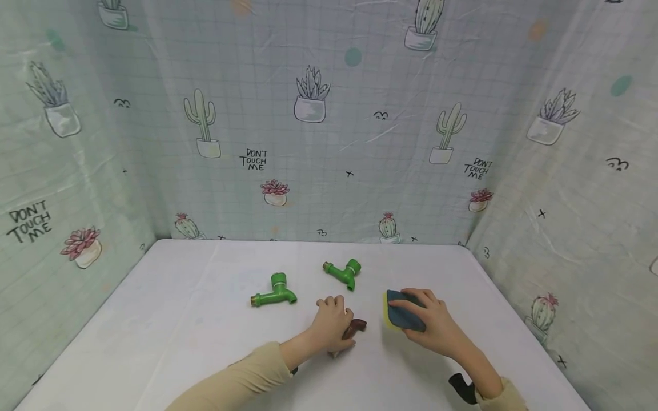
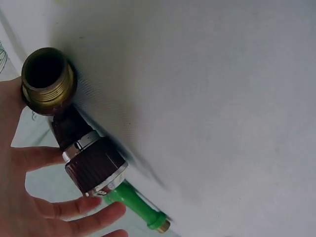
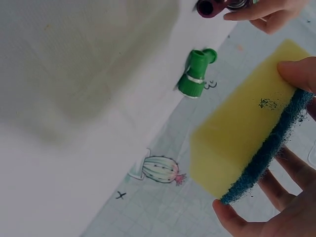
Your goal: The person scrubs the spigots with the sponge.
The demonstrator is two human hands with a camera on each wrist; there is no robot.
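My left hand (image 1: pixel 331 325) grips a dark brown faucet (image 1: pixel 357 325) low over the white table. In the left wrist view, the brown faucet (image 2: pixel 96 165) turns its brass threaded end toward the camera, with the thumb by that end and fingers beside the knob. A yellow sponge with a dark blue-green scouring side (image 1: pixel 403 311) is in my right hand (image 1: pixel 437 325), raised off the table. The right wrist view has the sponge (image 3: pixel 242 123) pinched between thumb and fingers. Beyond the hands lie two green faucets, one at left (image 1: pixel 275 295) and one farther back (image 1: pixel 343 275).
The white tabletop (image 1: pixel 169 319) spreads around both hands. A cactus-printed curtain (image 1: pixel 329 142) stands behind the table and along both sides. A black wrist piece (image 1: pixel 462 388) shows at the right forearm.
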